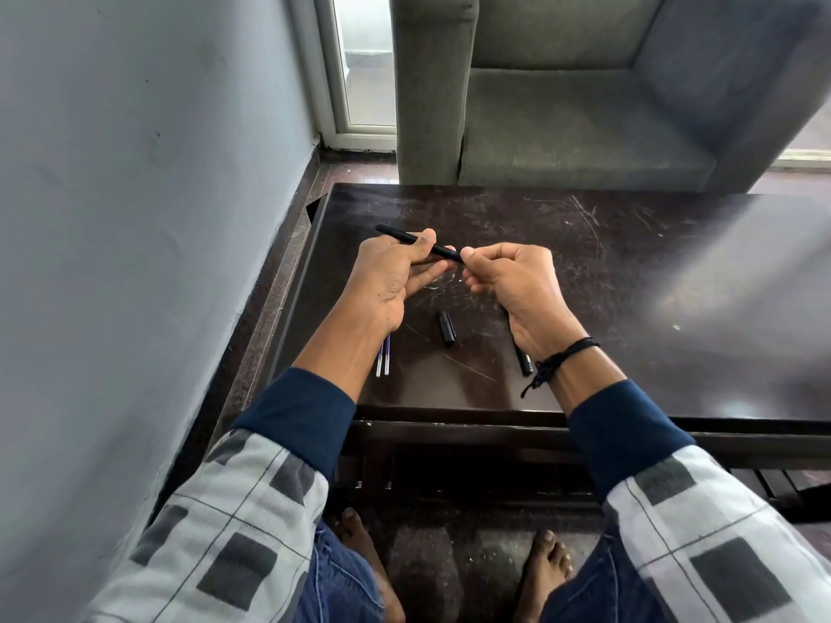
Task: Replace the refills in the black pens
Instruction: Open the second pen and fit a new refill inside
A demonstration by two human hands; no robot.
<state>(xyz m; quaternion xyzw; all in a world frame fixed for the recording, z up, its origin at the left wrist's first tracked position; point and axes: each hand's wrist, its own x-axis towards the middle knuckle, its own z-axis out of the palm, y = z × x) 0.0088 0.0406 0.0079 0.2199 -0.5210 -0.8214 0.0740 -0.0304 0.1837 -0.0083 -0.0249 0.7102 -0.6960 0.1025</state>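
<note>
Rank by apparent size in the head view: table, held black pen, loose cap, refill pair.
1. table
2. held black pen
3. loose cap and refill pair: not ranked. Their visible parts look about alike, and the refills are partly hidden.

Checked grey sleeves (234,532) top navy cuffs (306,411) (black cord (564,355), right wrist).

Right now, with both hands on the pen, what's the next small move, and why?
Probably twist the near end of the pen with the right hand while the left hand holds the barrel steady. The cap is already off and lies on the table, and the refills wait beside the left wrist, so opening the barrel looks like the next step.
</note>
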